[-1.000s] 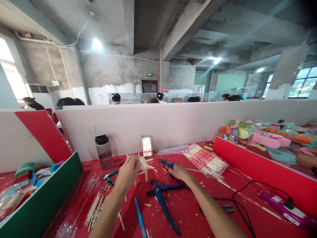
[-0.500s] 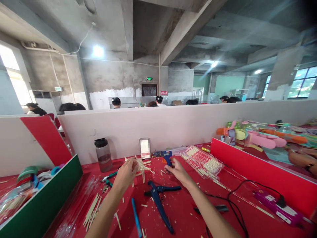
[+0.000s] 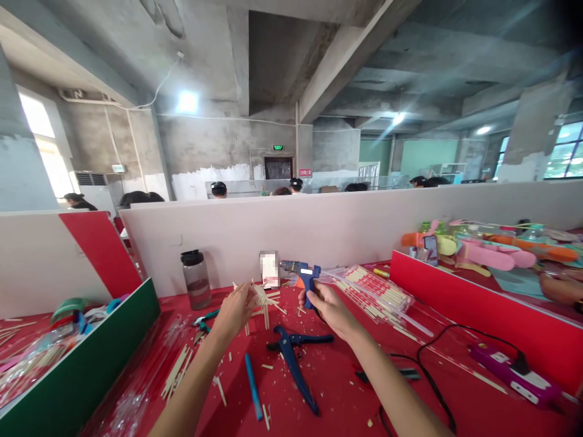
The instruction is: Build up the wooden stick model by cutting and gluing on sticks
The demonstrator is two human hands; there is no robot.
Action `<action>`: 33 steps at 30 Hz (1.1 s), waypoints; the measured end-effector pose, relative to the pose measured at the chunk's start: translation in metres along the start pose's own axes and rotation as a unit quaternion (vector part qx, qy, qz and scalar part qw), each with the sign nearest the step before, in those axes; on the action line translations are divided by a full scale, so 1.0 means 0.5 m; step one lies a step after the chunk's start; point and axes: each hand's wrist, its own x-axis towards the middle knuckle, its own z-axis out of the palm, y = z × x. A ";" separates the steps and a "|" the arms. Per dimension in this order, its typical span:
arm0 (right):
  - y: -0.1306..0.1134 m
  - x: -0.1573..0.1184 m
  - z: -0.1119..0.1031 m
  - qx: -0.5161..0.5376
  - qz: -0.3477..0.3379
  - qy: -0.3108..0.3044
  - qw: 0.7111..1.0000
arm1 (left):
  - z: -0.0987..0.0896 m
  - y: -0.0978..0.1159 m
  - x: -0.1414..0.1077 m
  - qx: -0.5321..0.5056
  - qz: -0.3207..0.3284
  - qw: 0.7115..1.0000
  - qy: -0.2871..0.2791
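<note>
My right hand (image 3: 325,303) is closed around the handle of a blue hot glue gun (image 3: 306,276), its nozzle pointing left. My left hand (image 3: 237,308) grips a small structure of pale wooden sticks (image 3: 263,298), whose legs reach down toward the red table. The fingertips cover part of the structure. Just in front of it lies a dark blue cutter (image 3: 294,364) with its handles spread. A blue pen-like stick (image 3: 253,386) rests nearer to me. Behind the structure stands a blurred white card or screen (image 3: 269,269).
A dark-capped water bottle (image 3: 195,280) stands at the back left. Bundled sticks (image 3: 378,291) lie back right. Green-handled pliers (image 3: 204,321) and loose sticks (image 3: 177,370) are at left. A black cable (image 3: 423,358) runs near a purple power strip (image 3: 512,373). Green (image 3: 109,346) and red (image 3: 483,315) dividers flank the table.
My right hand has taken hold of the glue gun and lifted it off the table. My left hand stays on the stick structure. The view has shifted slightly.
</note>
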 end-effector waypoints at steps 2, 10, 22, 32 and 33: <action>0.001 -0.010 0.017 -0.014 -0.005 -0.014 1.000 | -0.001 0.001 0.000 0.001 -0.001 1.000 0.000; 0.032 -0.037 0.033 -0.108 0.030 0.063 0.992 | -0.009 0.005 -0.003 -0.001 0.003 1.000 -0.002; 0.061 -0.065 0.061 -0.420 -0.032 0.046 0.906 | -0.005 -0.004 -0.003 -0.006 0.007 1.000 -0.001; 0.081 -0.057 0.076 -0.471 -0.091 0.063 0.875 | -0.008 0.000 0.000 0.000 -0.001 1.000 -0.013; 0.084 -0.057 0.076 -0.473 -0.091 0.064 0.874 | -0.008 -0.001 0.001 0.002 -0.003 1.000 -0.016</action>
